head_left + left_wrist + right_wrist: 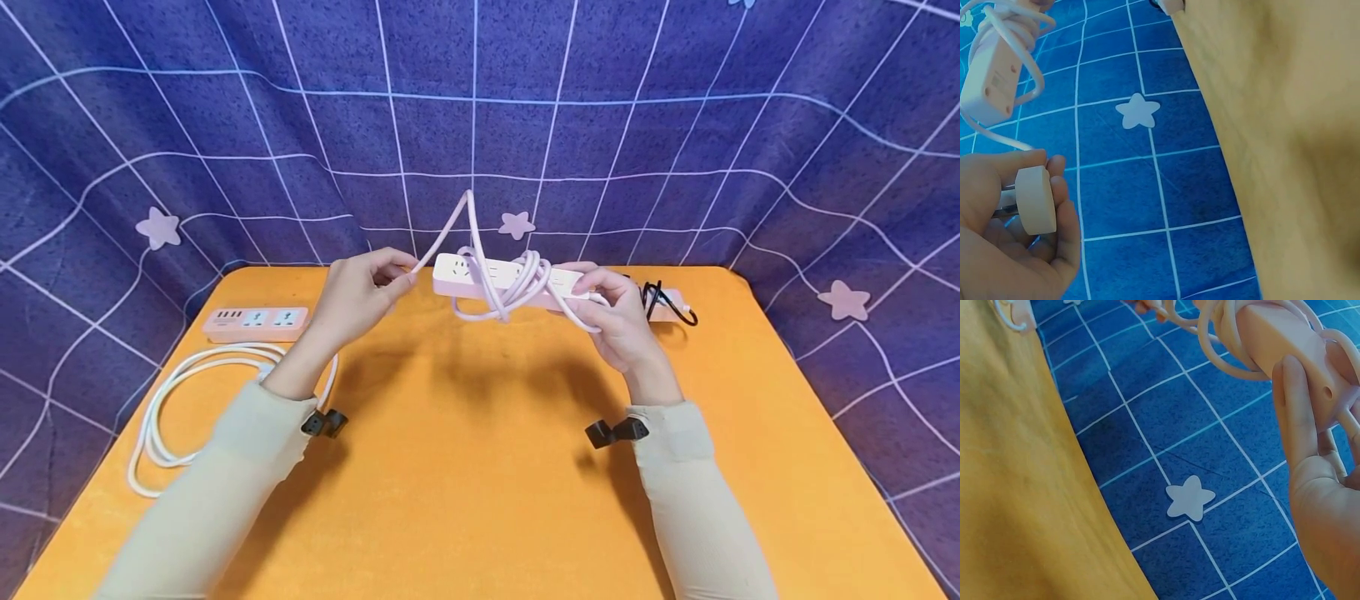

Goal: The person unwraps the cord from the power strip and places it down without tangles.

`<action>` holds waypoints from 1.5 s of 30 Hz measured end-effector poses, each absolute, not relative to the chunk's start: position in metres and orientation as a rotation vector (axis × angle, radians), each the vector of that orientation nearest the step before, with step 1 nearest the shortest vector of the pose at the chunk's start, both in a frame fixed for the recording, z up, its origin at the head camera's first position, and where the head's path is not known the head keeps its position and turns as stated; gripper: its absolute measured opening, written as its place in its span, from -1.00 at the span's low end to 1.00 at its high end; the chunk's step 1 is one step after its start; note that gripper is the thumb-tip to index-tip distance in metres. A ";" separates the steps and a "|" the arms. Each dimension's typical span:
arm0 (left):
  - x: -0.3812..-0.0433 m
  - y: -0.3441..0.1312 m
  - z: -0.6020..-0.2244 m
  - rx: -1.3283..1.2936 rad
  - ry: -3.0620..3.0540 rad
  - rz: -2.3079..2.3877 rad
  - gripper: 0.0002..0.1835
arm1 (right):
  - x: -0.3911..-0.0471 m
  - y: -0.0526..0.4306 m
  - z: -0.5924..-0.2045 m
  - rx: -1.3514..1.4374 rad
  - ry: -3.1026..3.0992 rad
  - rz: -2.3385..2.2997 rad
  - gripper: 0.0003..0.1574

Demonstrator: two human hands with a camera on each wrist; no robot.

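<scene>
A white-and-pink power strip (450, 283) hangs above the back part of the table with its own pale cord (532, 275) wound several times around the middle. My right hand (618, 321) grips its right end, fingers and thumb on opposite sides. My left hand (363, 292) pinches the free end of the cord, which rises to a peak and drops back to the coils. In the left wrist view, a round-backed white plug (1036, 200) with metal prongs lies within the fingers of that hand. Fingers (1297, 406) lie along the strip's underside in the right wrist view.
On the orange table (465, 500), another pink power strip (257, 333) lies at the back left, its white cable (153, 425) looped in front of it. Behind my right hand is a pale strip (667, 312) with a black cord (656, 292). A blue grid-patterned curtain (420, 125) surrounds the table.
</scene>
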State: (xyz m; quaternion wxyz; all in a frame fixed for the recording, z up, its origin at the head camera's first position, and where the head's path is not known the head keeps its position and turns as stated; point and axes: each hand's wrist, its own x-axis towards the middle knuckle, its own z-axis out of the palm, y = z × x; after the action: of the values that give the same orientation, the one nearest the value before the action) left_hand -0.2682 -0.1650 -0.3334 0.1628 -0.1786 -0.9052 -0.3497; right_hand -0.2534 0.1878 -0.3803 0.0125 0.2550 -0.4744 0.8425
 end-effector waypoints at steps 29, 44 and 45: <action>-0.249 -0.158 -0.295 -0.499 -2.382 -1.103 -0.85 | -0.254 0.188 -0.382 0.725 -1.528 2.600 -0.57; -0.231 -0.160 -0.281 -0.629 -2.317 -1.168 -0.84 | -0.253 0.187 -0.379 0.690 -1.519 2.603 -0.55; -0.231 -0.161 -0.280 -0.647 -2.311 -1.160 -0.83 | -0.253 0.188 -0.379 0.690 -1.516 2.604 -0.55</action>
State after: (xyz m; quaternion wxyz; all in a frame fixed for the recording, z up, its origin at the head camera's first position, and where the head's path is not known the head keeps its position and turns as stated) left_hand -0.2306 -0.1610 -0.2803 0.2359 -0.2359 -0.8425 -0.4229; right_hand -0.2528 0.1876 -0.3792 0.0249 0.2231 -0.4903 0.8421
